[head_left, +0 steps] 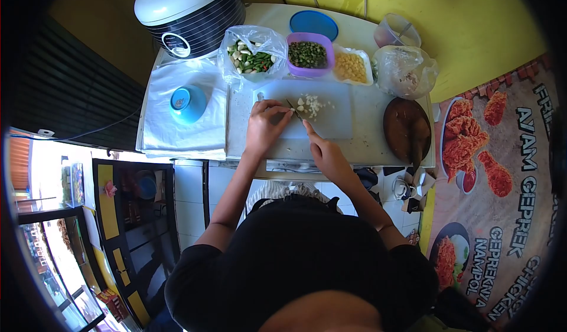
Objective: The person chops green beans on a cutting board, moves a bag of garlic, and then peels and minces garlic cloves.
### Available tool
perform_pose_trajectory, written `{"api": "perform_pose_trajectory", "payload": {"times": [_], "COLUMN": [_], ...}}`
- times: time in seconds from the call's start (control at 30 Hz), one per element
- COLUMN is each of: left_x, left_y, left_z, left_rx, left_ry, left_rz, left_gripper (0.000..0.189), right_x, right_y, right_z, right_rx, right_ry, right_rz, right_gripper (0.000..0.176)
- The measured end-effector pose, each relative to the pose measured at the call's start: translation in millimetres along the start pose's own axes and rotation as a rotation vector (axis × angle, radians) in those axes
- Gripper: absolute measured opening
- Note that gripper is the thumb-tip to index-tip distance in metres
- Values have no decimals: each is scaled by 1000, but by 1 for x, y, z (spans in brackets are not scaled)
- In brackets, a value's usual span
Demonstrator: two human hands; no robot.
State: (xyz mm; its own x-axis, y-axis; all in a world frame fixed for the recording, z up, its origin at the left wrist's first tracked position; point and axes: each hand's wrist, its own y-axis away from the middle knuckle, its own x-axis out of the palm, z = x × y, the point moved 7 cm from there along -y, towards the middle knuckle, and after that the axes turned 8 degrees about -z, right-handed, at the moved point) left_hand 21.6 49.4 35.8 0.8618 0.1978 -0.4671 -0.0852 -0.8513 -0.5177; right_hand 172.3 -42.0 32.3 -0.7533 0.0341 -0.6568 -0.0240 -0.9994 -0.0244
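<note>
My right hand (326,155) grips a small knife (293,107), its blade pointing up and to the left over a white cutting board (336,125). My left hand (267,125) is closed on the board's left side, fingertips pinching a small pale piece beside the blade. That piece looks like garlic, though the fingers mostly cover it. Just right of the blade lies a loose heap of chopped white garlic (312,105).
Behind the board stand a bag of cut green vegetables (253,57), a purple tub (308,69) and a tray of yellow pieces (351,67). Left are an upturned blue bowl (188,104) and a rice cooker (189,16). A stone mortar (401,128) sits right.
</note>
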Motion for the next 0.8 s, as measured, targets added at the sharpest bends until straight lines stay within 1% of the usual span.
{"api": "perform_pose_trajectory", "payload": {"times": [0.03,0.07,0.13,0.17,0.23,0.27,0.3,0.37,0.43,0.47,0.5,0.53,0.57,0.63,0.7,0.73,0.8], "left_x": [-1,-1,1,1,-2,-4,-8,-17,-21,-18,-15,-14,-11,-7,-10,-8,3], "left_y": [0,-1,-2,-3,-6,-9,-13,-23,-34,-38,-41,-41,-43,-42,-43,-43,-42], "left_z": [-2,-3,0,0,0,0,1,0,-2,1,2,2,2,-2,-10,-9,-15], "left_rx": [-1,-1,-8,-21,-23,-31,-24,43,29,37,46,51,45,40,-54,-53,87], "left_ry": [-8,-17,-14,-8,-5,-1,-1,-113,-155,-182,-208,-210,-229,-246,-177,-177,-79], "left_rz": [1,2,1,5,20,35,35,19,35,78,120,118,136,160,145,149,213], "left_gripper": [13,13,12,12,12,13,13,15,17,17,17,17,18,20,23,23,22], "right_x": [-1,1,3,-3,-13,-18,-23,-29,-36,-38,-39,-42,-48,-53,-54,-53,-54], "right_y": [1,1,2,3,6,7,7,7,5,1,0,-2,-5,-4,-3,-4,-5], "right_z": [-2,-9,-17,-14,-13,-11,-9,-12,-24,-28,-32,-36,-39,-40,-44,-46,-48], "right_rx": [75,70,-65,-69,10,8,17,25,78,45,44,55,65,87,116,111,105], "right_ry": [-66,-67,-281,-283,-293,-295,-331,-371,-406,-407,-409,-415,-422,-438,-455,-451,-445], "right_rz": [50,46,-5,-9,67,59,41,23,-16,-71,-71,-105,-145,-147,-145,-144,-146], "right_gripper": [53,53,52,52,50,50,51,51,50,51,51,51,52,52,52,51,51]}}
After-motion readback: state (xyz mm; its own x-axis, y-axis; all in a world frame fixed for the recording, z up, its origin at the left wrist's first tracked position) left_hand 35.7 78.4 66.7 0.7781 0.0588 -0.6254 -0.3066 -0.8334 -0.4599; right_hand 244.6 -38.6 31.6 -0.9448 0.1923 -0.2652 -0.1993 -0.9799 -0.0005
